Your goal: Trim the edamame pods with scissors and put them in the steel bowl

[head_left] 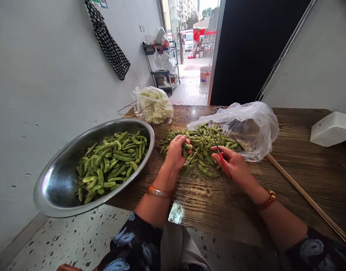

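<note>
The left hand (pixel 177 150) closes on a bean pod (pixel 186 146) over the pile of pods (pixel 202 148) on the table (pixel 303 169). The right hand (pixel 232 162) grips red scissors (pixel 222 160) beside it.

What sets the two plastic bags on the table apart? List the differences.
The far bag stands bunched up and full of pale, whitish pieces; the near bag lies on its side, open and mostly empty, with green pods spilling from its mouth. The far bag sits by the wall at the table's back edge; the near bag lies by the right hand. Both are clear, crinkled plastic.
</note>
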Motion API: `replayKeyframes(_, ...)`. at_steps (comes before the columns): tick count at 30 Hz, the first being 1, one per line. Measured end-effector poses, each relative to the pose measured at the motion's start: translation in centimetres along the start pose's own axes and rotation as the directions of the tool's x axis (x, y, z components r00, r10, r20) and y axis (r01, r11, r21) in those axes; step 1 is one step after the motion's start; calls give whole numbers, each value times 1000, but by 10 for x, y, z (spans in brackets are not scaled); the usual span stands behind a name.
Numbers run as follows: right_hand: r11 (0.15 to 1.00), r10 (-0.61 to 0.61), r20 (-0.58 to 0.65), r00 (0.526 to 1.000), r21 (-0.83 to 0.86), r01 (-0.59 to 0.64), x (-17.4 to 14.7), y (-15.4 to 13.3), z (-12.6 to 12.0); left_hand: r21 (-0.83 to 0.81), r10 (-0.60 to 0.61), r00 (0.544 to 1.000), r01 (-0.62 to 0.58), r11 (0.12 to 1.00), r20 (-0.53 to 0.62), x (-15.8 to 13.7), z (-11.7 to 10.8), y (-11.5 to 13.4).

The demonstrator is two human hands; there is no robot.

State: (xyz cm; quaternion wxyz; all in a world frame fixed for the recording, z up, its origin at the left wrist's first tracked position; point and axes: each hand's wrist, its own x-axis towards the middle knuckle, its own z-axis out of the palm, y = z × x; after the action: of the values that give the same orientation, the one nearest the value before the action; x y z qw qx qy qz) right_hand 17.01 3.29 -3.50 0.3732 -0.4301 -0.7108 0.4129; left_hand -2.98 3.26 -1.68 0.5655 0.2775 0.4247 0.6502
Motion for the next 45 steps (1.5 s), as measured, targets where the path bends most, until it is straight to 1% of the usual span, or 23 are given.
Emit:
replayKeyframes(2, 1000, -4, -7, 1000, -13, 4, 0, 1, -1, 145, 20, 1000, -22, 989, 13, 0, -2, 2)
replayKeyframes(3, 1000, -7, -12, 1000, -15, 7, 0, 2, -2, 253, 46, 999, -51, 966, 27, 0, -3, 2)
replayKeyframes(4, 1000, -11, -17, 1000, -15, 11, 1, 3, -2, 380, 82, 996, -94, 920, 47, 0, -3, 3)
replayKeyframes(5, 1000, -14, -20, 1000, -14, 14, 2, 4, -3, 513, 123, 989, -146, 846, 79, -1, -4, 4)
replayKeyframes(6, 1000, -16, -24, 1000, -12, 16, 2, 5, -3, 637, 159, 980, -199, 745, 120, -1, -5, 5)
replayKeyframes(8, 1000, -19, -32, 999, -13, 19, 4, 8, -4, 815, 174, 963, -266, 515, 204, -2, -7, 6)
replayKeyframes(9, 1000, -21, -35, 999, -16, 20, 5, 9, -4, 866, 152, 960, -277, 417, 234, -3, -8, 6)
replayKeyframes(10, 1000, -23, -38, 999, -21, 22, 6, 10, -4, 899, 118, 961, -276, 341, 250, -3, -9, 5)
replayKeyframes(11, 999, -26, -37, 999, -28, 25, 6, 10, -4, 919, 85, 963, -271, 286, 257, -3, -10, 4)
replayKeyframes(13, 999, -36, -33, 999, -35, 35, 7, 9, -4, 936, 52, 964, -267, 230, 262, -2, -11, 2)
replayKeyframes(14, 999, -40, -30, 999, -37, 38, 7, 8, -3, 936, 53, 963, -271, 226, 266, -2, -11, 2)
replayKeyframes(15, 999, -40, -29, 999, -35, 39, 7, 7, -3, 931, 60, 961, -275, 241, 269, -1, -11, 2)
replayKeyframes(16, 999, -38, -30, 999, -31, 37, 6, 6, -3, 920, 67, 960, -278, 277, 270, -1, -11, 2)
replayKeyframes(17, 999, -35, -31, 999, -29, 34, 6, 5, -3, 900, 74, 960, -278, 335, 270, -1, -10, 4)
replayKeyframes(19, 999, -30, -36, 999, -34, 29, 6, 2, -4, 828, 80, 963, -263, 494, 259, -2, -7, 6)
replayKeyframes(22, 998, -41, -33, 999, -55, 39, 5, -1, -4, 660, 66, 969, -211, 721, 238, -5, -3, 9)
replayKeyframes(24, 997, -47, -23, 999, -59, 46, 5, -3, -4, 551, 37, 970, -167, 818, 239, -8, -1, 9)
replayKeyframes(26, 997, -49, -17, 999, -59, 47, 5, -4, -4, 468, -19, 968, -104, 878, 250, -10, 1, 8)
replayKeyframes(29, 996, -50, -21, 999, -71, 49, 4, -5, -4, 406, -93, 957, -28, 913, 274, -13, 3, 6)
replayKeyframes(31, 995, -52, -17, 999, -86, 50, 4, -5, -3, 399, -106, 951, -20, 917, 291, -13, 5, 5)
replayKeyframes(38, 983, -62, 26, 998, -171, 66, 3, -4, -2, 341, -82, 943, -34, 940, 322, -14, 5, 1)
replayKeyframes(42, 982, -41, 21, 999, -183, 44, 3, -3, -1, 293, -69, 955, -19, 956, 287, -14, 7, -2)
replayKeyframes(45, 982, -40, 31, 999, -186, 45, 2, -3, -1, 307, -20, 971, -55, 950, 237, -13, 7, -3)
